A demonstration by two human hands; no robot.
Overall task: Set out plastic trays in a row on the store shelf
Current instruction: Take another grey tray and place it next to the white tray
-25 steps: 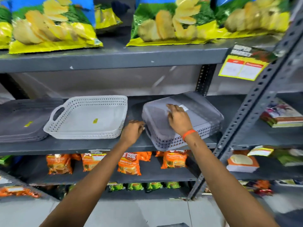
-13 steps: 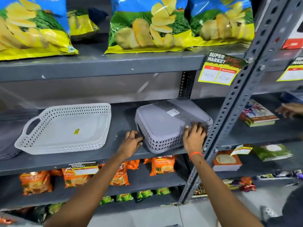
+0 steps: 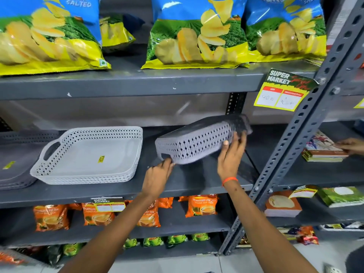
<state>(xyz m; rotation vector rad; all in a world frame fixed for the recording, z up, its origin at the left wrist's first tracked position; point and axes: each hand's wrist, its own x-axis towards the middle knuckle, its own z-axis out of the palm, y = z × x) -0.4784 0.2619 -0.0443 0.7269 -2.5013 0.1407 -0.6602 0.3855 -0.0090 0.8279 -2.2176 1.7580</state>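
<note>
A grey perforated tray (image 3: 197,142) is upside down and lifted off the middle shelf (image 3: 197,184), tilted with its right end higher. My left hand (image 3: 157,174) grips its lower left corner. My right hand (image 3: 231,156) holds its right front edge, thumb on the lattice wall. To the left a white perforated tray (image 3: 88,156) with a handle hole lies flat on the shelf. A stack of dark grey trays (image 3: 13,162) sits at the far left, partly cut off.
Chip bags (image 3: 197,36) line the shelf above. A slotted steel upright (image 3: 295,138) stands just right of my right hand, with a price tag (image 3: 283,89) on it. Orange tea packets (image 3: 201,205) fill the shelf below. Another person's hand (image 3: 350,146) touches books at the right.
The grey tray was resting upside down on the shelf; now both hands have raised and tilted it. My right hand shifted onto its right front edge. The camera moved closer.
</note>
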